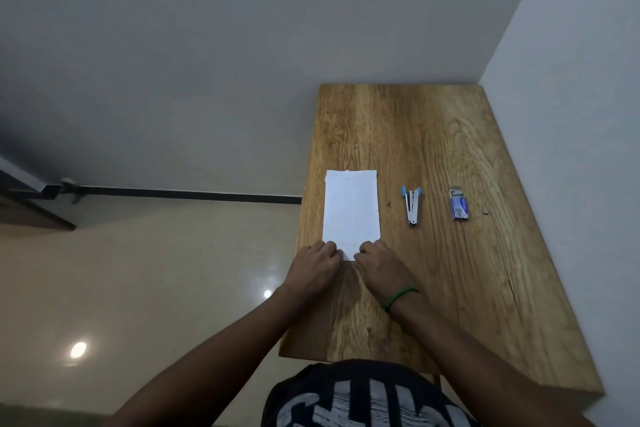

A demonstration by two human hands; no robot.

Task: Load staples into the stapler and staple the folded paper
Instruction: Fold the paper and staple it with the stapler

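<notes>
A white folded paper point(350, 208) lies flat on the wooden table point(433, 135) near its left edge. My left hand point(317, 267) and my right hand point(379, 265) sit at the paper's near edge, fingers curled onto its two near corners, pinching or pressing them. To the right of the paper lies a small metal stapler point(411, 205) with blue ends, lying opened. Farther right is a blue staple box point(459, 206) with its flap open. Neither hand touches the stapler or the box.
A tiny grey bit, perhaps a staple strip point(486, 212), lies right of the box. The table stands against a white wall point(571, 80) on the right. Its left edge drops to a glossy floor point(173, 270). A green bead bracelet point(398, 298) circles my right wrist.
</notes>
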